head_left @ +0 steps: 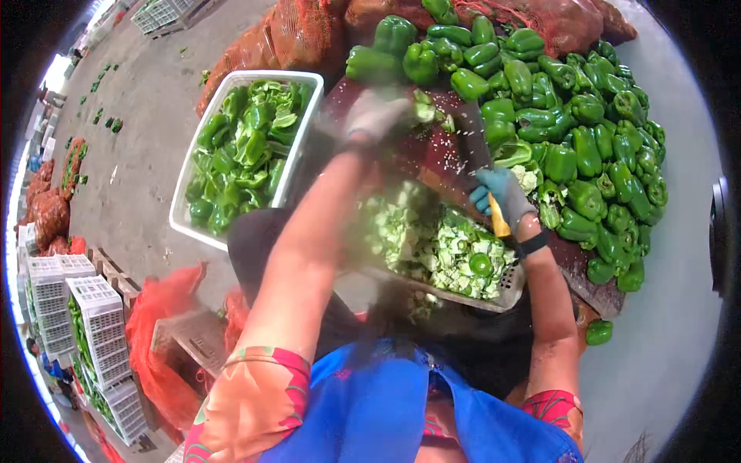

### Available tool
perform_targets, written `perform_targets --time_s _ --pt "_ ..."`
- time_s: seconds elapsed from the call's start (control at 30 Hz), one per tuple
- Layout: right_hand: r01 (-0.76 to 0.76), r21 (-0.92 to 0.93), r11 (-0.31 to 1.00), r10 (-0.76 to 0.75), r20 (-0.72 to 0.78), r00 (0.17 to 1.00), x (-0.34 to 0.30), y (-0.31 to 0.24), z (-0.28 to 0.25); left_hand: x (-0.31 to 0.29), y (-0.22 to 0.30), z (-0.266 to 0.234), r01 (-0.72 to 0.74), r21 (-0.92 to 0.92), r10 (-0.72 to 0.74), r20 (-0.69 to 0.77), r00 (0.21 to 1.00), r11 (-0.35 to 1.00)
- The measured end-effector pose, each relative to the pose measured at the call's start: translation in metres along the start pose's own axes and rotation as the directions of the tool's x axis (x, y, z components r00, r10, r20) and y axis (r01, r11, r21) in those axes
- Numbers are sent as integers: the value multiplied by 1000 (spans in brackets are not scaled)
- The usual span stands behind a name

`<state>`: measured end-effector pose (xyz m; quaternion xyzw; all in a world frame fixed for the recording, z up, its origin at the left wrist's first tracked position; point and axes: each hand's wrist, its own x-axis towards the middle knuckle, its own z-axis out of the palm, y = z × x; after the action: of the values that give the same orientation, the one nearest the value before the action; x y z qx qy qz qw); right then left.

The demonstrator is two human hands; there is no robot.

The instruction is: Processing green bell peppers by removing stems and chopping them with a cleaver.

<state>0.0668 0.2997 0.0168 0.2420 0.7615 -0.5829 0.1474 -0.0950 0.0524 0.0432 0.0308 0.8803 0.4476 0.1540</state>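
My left hand (376,114), in a pale glove, is smeared by motion over the left side of a dark red board (455,154) strewn with seeds. Just beyond its fingers sits a blurred green bell pepper (374,65); whether they touch cannot be made out. My right hand (505,193), gloved in grey with teal fingers, is closed round a yellow-handled tool (499,219), its working end hidden. Beside that hand lies a pale, seedy pepper core (527,179). Below the board, a crate (505,289) holds pale pepper cores and scraps (467,262).
Whole green peppers (587,150) are heaped at the right and far side. To the left stands a white basket (316,85) of cut pepper pieces (247,154). Red mesh sacks (305,38) line the far edge. Stacked white crates (100,324) and red netting (158,316) are at lower left.
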Motion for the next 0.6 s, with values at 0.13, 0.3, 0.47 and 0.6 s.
perform_targets --time_s 0.13,0.3,0.47,0.6 --pt "1 105 995 9 -100 995 11 -2 -16 -6 26 42 -129 -56 132 51 990 990" --pt "184 162 969 -152 -194 969 -11 -10 -5 2 2 71 -233 -249 229 -45 972 940" --pt "162 129 978 -133 -203 970 -43 -39 12 -42 -8 64 -361 -189 327 -191 926 913" --pt "207 72 976 -190 -190 963 -49 -43 31 -33 -24 83 -445 22 433 -275 858 895"
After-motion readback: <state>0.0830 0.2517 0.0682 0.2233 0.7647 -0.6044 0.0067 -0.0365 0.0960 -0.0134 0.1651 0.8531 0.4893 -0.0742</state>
